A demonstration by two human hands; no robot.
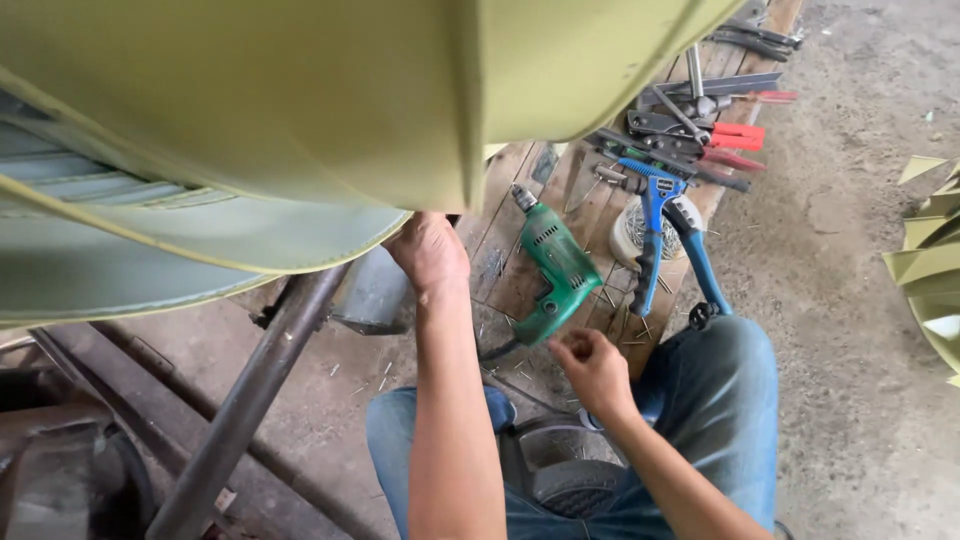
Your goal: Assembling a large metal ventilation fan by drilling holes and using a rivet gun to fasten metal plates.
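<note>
My left hand (pixel 430 252) reaches up under the lower edge of a big curved yellow-green sheet-metal piece (pixel 330 110) and grips or presses that edge; its fingers are hidden behind the metal. My right hand (pixel 592 368) hovers low over the wooden board (pixel 510 275), fingers pinched together on something too small to make out. A green electric drill (pixel 555 275) lies on the board just left of and above that hand. A blue-handled rivet tool (pixel 655 225) rests beyond it.
Red-handled snips (pixel 735 140) and other hand tools lie at the far end of the board. Loose rivets or nails scatter the board. A steel pipe (pixel 250 400) slants lower left. Cut sheet-metal pieces (pixel 930 270) sit on the right. My knees in blue jeans (pixel 720 400) are below.
</note>
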